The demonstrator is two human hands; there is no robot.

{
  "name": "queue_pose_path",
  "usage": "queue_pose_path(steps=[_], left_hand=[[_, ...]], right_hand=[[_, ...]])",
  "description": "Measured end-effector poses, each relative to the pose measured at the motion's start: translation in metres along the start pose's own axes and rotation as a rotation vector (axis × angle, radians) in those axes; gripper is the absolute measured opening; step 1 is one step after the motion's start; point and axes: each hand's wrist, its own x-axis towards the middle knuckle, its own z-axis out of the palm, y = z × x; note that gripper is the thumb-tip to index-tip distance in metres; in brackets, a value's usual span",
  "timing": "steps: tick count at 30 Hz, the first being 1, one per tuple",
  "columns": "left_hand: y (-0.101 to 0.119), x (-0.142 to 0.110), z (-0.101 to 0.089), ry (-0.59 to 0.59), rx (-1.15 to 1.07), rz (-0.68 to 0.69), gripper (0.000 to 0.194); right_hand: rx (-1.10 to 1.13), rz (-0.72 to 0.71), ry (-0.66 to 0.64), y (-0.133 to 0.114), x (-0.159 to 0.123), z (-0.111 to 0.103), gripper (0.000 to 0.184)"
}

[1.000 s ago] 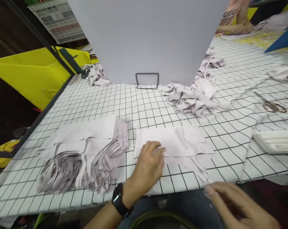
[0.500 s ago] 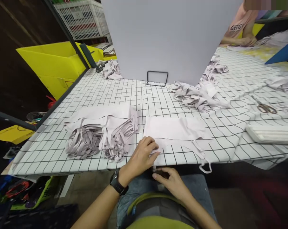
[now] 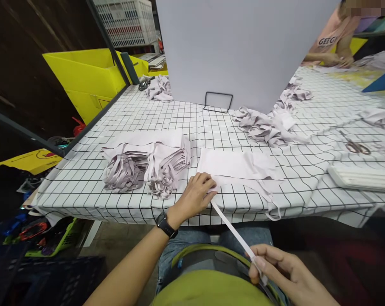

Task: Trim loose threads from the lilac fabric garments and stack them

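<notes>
A flat pale lilac cloth piece point(image 3: 240, 165) lies near the front edge of the checked table point(image 3: 186, 123). My left hand point(image 3: 197, 194), a black watch on its wrist, presses its closed fingers on the cloth's near left corner. A long strap point(image 3: 233, 231) runs taut from that corner down off the table to my right hand point(image 3: 279, 267), which pinches its far end above my lap. A stack of the same cloth pieces point(image 3: 147, 163) with hanging straps sits just left of my left hand.
A heap of crumpled lilac pieces point(image 3: 265, 127) lies behind the flat piece, before a grey upright board point(image 3: 243, 51). Scissors point(image 3: 354, 146) and a white tray point(image 3: 361, 178) are at the right. A yellow bin point(image 3: 84, 80) stands left. Another person point(image 3: 335, 46) works at far right.
My right hand has drawn the strap out from the table edge, back and down toward my lap. The left hand stays on the cloth's corner. The view has shifted back.
</notes>
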Motion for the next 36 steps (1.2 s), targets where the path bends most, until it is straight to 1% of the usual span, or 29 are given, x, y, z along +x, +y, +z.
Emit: queue_pose_path(steps=[3, 7, 10, 12, 13, 15, 17, 18, 20, 22, 23, 25, 28, 29, 31, 33, 34, 36], left_hand=[[-0.003, 0.0, 0.001, -0.003, -0.006, 0.013, 0.009], [-0.007, 0.0, 0.004, 0.009, -0.025, 0.026, 0.009], [-0.004, 0.0, 0.003, 0.001, -0.019, 0.004, 0.008], [0.006, 0.0, -0.001, 0.033, -0.042, -0.025, 0.011], [0.013, -0.001, -0.004, 0.06, -0.09, -0.03, 0.013], [0.031, -0.002, -0.012, 0.1, -0.257, -0.016, 0.017], [0.049, -0.003, -0.02, 0.081, -0.442, 0.013, 0.019], [0.057, -0.004, -0.023, 0.066, -0.505, 0.02, 0.02], [0.068, -0.005, -0.026, 0.055, -0.555, 0.019, 0.023], [0.071, -0.005, -0.025, 0.085, -0.529, 0.039, 0.021], [0.071, -0.004, -0.023, 0.1, -0.483, 0.068, 0.018], [0.068, -0.003, -0.02, 0.114, -0.328, 0.163, 0.012], [0.062, -0.002, -0.017, 0.098, -0.087, 0.311, 0.008], [0.061, -0.001, -0.017, 0.092, -0.047, 0.341, 0.008], [0.061, 0.0, -0.016, 0.08, -0.038, 0.361, 0.01], [0.063, 0.001, -0.016, 0.066, -0.105, 0.307, 0.012], [0.064, 0.001, -0.016, 0.055, -0.167, 0.247, 0.012], [0.066, 0.003, -0.017, 0.022, -0.341, 0.064, 0.012]], right_hand=[[0.104, 0.057, 0.028, -0.004, -0.008, -0.005, 0.053], [0.263, 0.049, 0.127, -0.02, -0.02, -0.005, 0.042], [0.449, 0.06, 0.18, -0.033, -0.021, -0.003, 0.035], [0.574, 0.066, 0.197, -0.038, -0.014, -0.002, 0.037], [0.601, 0.06, 0.206, -0.039, -0.008, -0.001, 0.04], [0.579, 0.032, 0.234, -0.039, 0.006, 0.0, 0.042], [0.532, -0.005, 0.265, -0.037, 0.021, 0.002, 0.042], [0.52, -0.021, 0.273, -0.037, 0.028, 0.002, 0.041], [0.503, -0.047, 0.266, -0.037, 0.038, 0.003, 0.04], [0.472, -0.058, 0.243, -0.038, 0.045, 0.003, 0.039], [0.453, -0.061, 0.234, -0.04, 0.047, 0.003, 0.038], [0.428, -0.062, 0.212, -0.043, 0.049, 0.004, 0.039], [0.398, -0.063, 0.179, -0.045, 0.051, 0.004, 0.044], [0.382, -0.065, 0.163, -0.045, 0.052, 0.004, 0.046], [0.357, -0.07, 0.134, -0.044, 0.053, 0.003, 0.048], [0.352, -0.065, 0.105, -0.042, 0.053, 0.002, 0.05], [0.348, -0.057, 0.102, -0.041, 0.053, 0.002, 0.049], [0.304, -0.04, 0.122, -0.041, 0.051, 0.003, 0.046]])
